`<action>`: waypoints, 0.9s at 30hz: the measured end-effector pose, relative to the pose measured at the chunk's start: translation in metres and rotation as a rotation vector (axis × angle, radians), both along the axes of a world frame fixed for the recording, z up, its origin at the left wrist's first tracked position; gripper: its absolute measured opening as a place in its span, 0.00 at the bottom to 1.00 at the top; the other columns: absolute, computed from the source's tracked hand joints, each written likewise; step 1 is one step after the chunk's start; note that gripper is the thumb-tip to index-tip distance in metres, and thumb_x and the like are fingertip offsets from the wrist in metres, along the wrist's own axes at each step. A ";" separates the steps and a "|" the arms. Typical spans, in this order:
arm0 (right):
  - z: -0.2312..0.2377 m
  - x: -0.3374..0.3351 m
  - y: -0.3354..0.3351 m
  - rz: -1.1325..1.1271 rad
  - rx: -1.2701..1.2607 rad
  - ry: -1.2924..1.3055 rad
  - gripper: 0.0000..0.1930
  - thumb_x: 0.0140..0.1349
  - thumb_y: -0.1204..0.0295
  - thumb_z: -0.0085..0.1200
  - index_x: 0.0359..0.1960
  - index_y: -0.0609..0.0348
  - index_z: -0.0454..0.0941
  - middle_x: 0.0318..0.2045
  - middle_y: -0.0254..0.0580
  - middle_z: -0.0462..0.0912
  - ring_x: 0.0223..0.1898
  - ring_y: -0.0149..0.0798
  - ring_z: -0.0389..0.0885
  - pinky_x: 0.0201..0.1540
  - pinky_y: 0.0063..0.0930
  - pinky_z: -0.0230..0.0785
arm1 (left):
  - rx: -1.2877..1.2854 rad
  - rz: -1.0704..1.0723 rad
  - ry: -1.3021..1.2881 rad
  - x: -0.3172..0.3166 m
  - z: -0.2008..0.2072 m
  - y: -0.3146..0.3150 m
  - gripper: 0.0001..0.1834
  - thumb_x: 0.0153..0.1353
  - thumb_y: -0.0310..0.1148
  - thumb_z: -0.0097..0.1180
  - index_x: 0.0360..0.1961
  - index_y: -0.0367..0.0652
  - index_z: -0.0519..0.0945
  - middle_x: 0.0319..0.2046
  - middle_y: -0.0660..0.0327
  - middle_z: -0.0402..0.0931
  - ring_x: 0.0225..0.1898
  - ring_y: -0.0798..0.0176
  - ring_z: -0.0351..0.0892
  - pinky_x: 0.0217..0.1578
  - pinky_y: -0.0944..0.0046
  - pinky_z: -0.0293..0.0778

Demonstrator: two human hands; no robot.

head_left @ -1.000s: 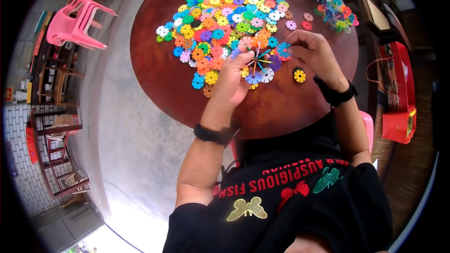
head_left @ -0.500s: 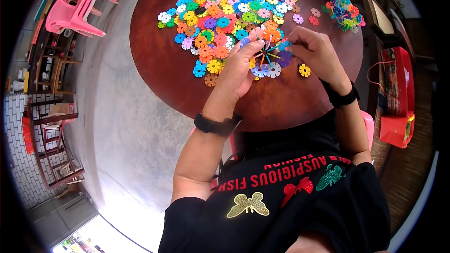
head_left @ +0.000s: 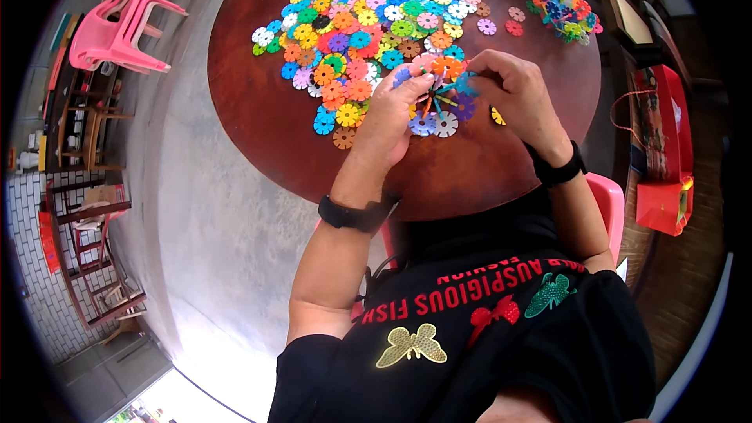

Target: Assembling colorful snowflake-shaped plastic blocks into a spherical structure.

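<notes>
My left hand (head_left: 389, 119) is closed on an assembly of interlocking plastic discs (head_left: 439, 99), thumb on top. Its discs are joined at the notches and stand at several angles, some seen edge-on. From the other side, my right hand (head_left: 517, 96) has its fingers curled in a pinch on a blue notched disc (head_left: 464, 84) at the assembly's right edge. Whether that disc is slotted in cannot be seen. Beyond both hands spreads a heap of loose notched discs (head_left: 362, 19) in many colours. A yellow disc (head_left: 498, 116) lies under my right wrist, partly covered.
The discs lie on a round dark-red table (head_left: 258, 129). At its far right stands a multicoloured structure of joined discs (head_left: 564, 8). Pink plastic stools (head_left: 117, 27) are stacked on the floor to the left. Red bags (head_left: 666, 133) stand to the right.
My right hand has come slightly nearer the assembly, and its forearm now covers part of the yellow disc. The whole view has shifted a little; my left hand keeps its hold.
</notes>
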State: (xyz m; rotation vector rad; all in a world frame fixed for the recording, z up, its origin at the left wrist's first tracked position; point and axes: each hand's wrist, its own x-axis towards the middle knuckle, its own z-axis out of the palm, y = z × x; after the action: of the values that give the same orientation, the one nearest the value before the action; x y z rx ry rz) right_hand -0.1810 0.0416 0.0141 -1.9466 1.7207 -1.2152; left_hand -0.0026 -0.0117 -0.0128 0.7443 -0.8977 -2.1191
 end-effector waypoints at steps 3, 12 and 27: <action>0.001 -0.009 0.001 0.010 0.163 -0.058 0.06 0.50 0.76 0.57 0.30 0.65 0.76 0.22 0.47 0.78 0.25 0.44 0.79 0.29 0.31 0.69 | -0.030 -0.004 -0.036 0.004 -0.004 -0.001 0.19 0.65 0.29 0.45 0.56 0.33 0.67 0.46 0.54 0.76 0.44 0.59 0.79 0.43 0.60 0.76; -0.034 -0.104 -0.017 -0.158 0.239 0.378 0.08 0.51 0.71 0.57 0.31 0.63 0.78 0.28 0.49 0.79 0.36 0.51 0.78 0.40 0.41 0.69 | 0.068 0.069 0.011 0.007 -0.007 -0.003 0.21 0.64 0.29 0.49 0.57 0.35 0.67 0.44 0.57 0.75 0.41 0.60 0.80 0.41 0.62 0.77; -0.069 -0.131 -0.071 -0.340 0.260 0.601 0.14 0.53 0.65 0.59 0.36 0.61 0.74 0.39 0.50 0.76 0.45 0.53 0.75 0.46 0.42 0.69 | 0.221 0.137 0.159 0.005 0.001 -0.005 0.18 0.67 0.35 0.47 0.55 0.39 0.68 0.42 0.57 0.75 0.42 0.58 0.79 0.43 0.57 0.76</action>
State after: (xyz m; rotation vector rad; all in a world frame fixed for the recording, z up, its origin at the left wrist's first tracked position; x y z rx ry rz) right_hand -0.3118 -0.0298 -0.0547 -2.0337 2.4358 -0.4523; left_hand 0.0026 -0.0165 -0.0118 0.7135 -0.5193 -2.1413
